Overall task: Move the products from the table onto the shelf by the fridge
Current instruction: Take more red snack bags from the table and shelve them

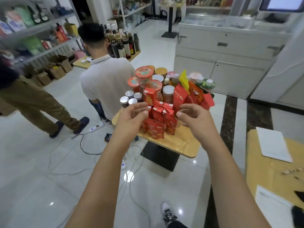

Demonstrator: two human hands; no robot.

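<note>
A small wooden table ahead of me is crowded with products. Red packets stand at its near edge, small red boxes behind them, tall red pouches to the right, orange tubs and silver-lidded jars further back. My left hand hovers at the left of the red boxes with fingers loosely curled, holding nothing. My right hand hovers at their right, fingers spread and relaxed, also empty. Both hands are in the air just short of the packets.
A person in a white shirt stands at the table's far left, another person's legs further left. Cables and power strips lie on the tiled floor. Shelves line the left wall; a white counter stands behind; another wooden table sits right.
</note>
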